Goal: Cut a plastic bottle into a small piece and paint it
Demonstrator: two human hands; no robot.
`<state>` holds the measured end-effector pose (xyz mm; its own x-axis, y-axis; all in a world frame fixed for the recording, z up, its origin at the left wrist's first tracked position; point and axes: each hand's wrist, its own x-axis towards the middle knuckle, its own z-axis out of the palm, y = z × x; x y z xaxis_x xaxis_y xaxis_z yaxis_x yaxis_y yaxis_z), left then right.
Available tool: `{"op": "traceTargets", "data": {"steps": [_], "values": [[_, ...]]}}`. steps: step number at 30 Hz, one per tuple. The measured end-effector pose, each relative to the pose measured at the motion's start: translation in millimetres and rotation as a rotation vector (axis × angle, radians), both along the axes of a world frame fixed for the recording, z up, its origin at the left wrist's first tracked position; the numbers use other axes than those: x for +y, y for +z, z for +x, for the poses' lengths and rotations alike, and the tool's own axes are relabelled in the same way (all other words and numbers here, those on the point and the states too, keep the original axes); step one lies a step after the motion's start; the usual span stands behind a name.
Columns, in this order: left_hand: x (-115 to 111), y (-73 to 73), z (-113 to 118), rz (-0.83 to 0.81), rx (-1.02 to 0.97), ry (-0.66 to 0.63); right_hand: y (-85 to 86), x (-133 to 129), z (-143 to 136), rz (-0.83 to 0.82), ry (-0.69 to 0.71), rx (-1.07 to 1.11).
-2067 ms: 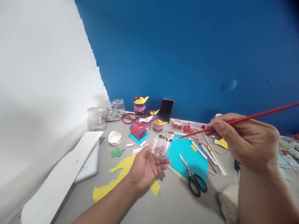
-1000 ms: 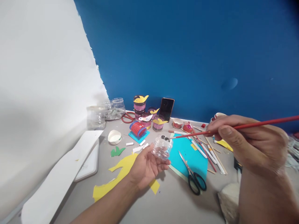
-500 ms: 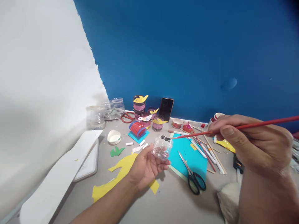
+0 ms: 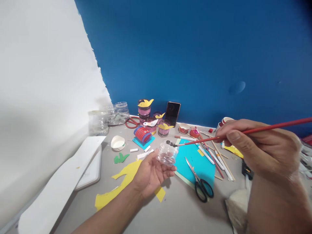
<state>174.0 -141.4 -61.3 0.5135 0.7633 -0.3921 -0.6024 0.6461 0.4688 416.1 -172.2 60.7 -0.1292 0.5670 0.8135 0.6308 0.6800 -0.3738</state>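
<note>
My left hand [image 4: 152, 174] is closed round a clear plastic cup [image 4: 167, 155], which looks like a cut bottle piece, and holds it above the table. Dark paint [image 4: 171, 143] marks part of the cup's upper rim. In my right hand [image 4: 262, 146] is a long red paintbrush [image 4: 204, 139], pinched between thumb and fingers. Its bristle end meets the cup at the dark paint. Below and right of the cup lie black-handled scissors [image 4: 203, 188] on a blue sheet of paper [image 4: 192, 162].
Painted cups [image 4: 164, 128] with yellow paper birds stand at the back beside a phone [image 4: 172, 113]. Several markers [image 4: 219, 161] lie to the right. Yellow paper [image 4: 128, 174] and a long white strip [image 4: 58, 185] lie left. Clear plastic pieces [image 4: 98, 123] stand by the white wall.
The whole view has shifted slightly. Both hands keep their grips, and the brush tip stays at the cup's rim with hardly any visible movement.
</note>
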Motion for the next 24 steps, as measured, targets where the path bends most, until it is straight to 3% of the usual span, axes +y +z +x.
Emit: {"op": "traceTargets", "data": {"steps": [15,24], "values": [[-1.6,2.4,-0.4,-0.011,-0.015,0.013,0.2,-1.2,-1.1,0.061,-0.080,0.014],[0.1,1.8,-4.2,0.010,0.054,0.062,-4.0,4.0,-1.7,0.077,-0.135,0.134]]}}
